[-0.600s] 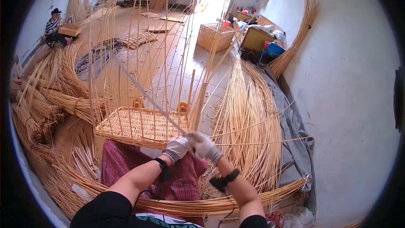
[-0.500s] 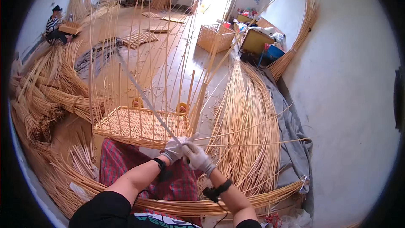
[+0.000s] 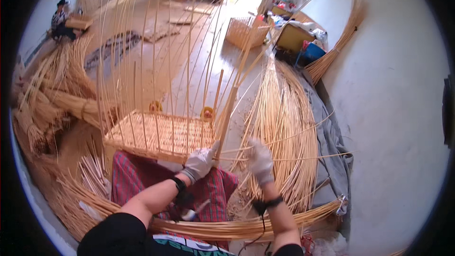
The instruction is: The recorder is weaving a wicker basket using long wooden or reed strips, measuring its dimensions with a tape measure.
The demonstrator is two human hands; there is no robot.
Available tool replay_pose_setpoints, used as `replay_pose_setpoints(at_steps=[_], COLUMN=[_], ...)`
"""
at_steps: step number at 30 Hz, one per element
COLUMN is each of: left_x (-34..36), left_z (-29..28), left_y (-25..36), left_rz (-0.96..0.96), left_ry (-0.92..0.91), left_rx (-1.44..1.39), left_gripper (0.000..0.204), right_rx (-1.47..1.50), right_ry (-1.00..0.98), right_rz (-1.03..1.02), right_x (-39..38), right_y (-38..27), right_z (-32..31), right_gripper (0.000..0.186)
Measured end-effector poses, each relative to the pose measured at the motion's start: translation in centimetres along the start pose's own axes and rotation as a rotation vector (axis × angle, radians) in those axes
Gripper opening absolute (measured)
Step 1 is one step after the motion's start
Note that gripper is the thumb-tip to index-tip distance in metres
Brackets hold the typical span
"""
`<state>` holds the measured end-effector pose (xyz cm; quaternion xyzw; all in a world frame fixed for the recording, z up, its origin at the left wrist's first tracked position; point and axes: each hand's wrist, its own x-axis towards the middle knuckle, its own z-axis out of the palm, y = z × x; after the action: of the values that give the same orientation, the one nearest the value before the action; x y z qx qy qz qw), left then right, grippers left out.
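A shallow rectangular wicker basket base [image 3: 156,130] rests over the red plaid cloth [image 3: 135,173] on my lap, with tall thin stakes rising from its edges. At its near right corner, my left hand [image 3: 201,162], in a pale glove, closes on the rim beside a thick upright post [image 3: 227,118]. My right hand [image 3: 260,162], also gloved and blurred by motion, is right of that corner. A wicker strand [image 3: 234,150] runs from the corner into its closed fingers. Another strand [image 3: 308,157] stretches past it to the right. Two round yellow-rimmed pieces [image 3: 206,113] sit at the base's far edge.
A large bundle of wicker rods [image 3: 279,137] lies to the right on grey cloth [image 3: 327,137]. More bundles [image 3: 71,99] fill the left side. A long bundle [image 3: 213,227] crosses near my body. Another person [image 3: 61,21] sits far left; a wicker crate [image 3: 244,32] stands farther back.
My right hand has moved right, away from my left hand. The long grey-looking strip that slanted across the basket is gone from there. My left hand stays at the corner.
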<state>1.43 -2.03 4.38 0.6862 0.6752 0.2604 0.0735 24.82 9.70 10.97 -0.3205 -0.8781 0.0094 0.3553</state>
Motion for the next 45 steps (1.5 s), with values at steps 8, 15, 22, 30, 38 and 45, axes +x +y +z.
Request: replay_pose_setpoints(at_steps=[8,15,22,30,38,45], left_x=[0.9,0.5,0.3,-0.8,-2.3,-3.6], left_z=[1.5,-0.3,0.5,-0.2,-1.1,-4.9], left_y=[-1.4,0.1,-0.2,-0.7,-3.1,-7.3], left_rz=[0.014,0.005,0.004,0.117,-0.111,-0.638], left_ry=[0.050,0.057,0.143,0.330,0.345,0.343], left_rx=[-0.004,-0.080,-0.105,-0.331,-1.543,-1.538], left_gripper=[0.083,0.081,0.082,0.062,0.042,0.036], right_rx=[-0.279,-0.353,-0.431,-0.616,0.438,0.421], right_ry=[-0.627,-0.449,-0.335,0.096,-0.170,-0.671], right_rz=[0.387,0.217,-0.650,-1.493,0.723,0.671], right_x=[-4.2,-0.2,2.1,6.9,4.0,4.5], right_y=[8.7,4.4,-5.4,-14.8,-10.2,-8.6], right_z=[8.6,-1.7,-7.0,5.6,5.7,6.0], right_gripper=[0.036,0.040,0.010,0.016,0.042,0.071])
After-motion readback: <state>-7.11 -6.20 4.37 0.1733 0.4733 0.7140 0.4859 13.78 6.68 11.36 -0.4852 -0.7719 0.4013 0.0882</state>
